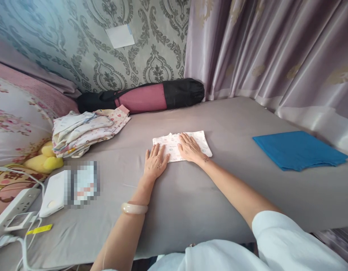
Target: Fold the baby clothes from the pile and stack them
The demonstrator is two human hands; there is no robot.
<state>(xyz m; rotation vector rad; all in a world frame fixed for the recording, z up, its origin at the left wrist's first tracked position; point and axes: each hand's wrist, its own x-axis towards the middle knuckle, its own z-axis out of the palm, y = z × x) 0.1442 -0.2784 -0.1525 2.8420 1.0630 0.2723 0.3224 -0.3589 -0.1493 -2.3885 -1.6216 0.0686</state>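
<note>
OK, live: white printed folded cloth [172,144], thin flat rectangle, lying on the smooth grey sheet [227,150], on the near side of the long pink-and-black fabric roll bag [142,98], off its right end w/ a gap btwn. R hand [189,148] palm-down over the cloth's middle, fingers straight, gripping nothing; L hand [156,161] flat too, fingers a bit spread on the cloth's near-left part, heel twd the sheet, no clench, no grasp. Why both? Prob. one steadies while the other presses the fabric flat, my read only

Edges now: far long edge faces the bag, mostly uncovered; right short edge runs out past the R hand, same side as the bag's right end. Room: broad stretch of sheet from there to the flat bright-blue folded cloth [299,150], well right of the bag & nearer; more sheet on the near side, twd the person

Left's tighter: loose stack of pale printed garments [83,130] just in front of the bag's left end, prob. parked out of the hands' way. Nearer than the bag's left end: yellow plush toy [45,160], white boxy device [53,194], white plastic power strip [15,210] w/ cables, plus a pixelated item [85,184], can't tell what
</note>
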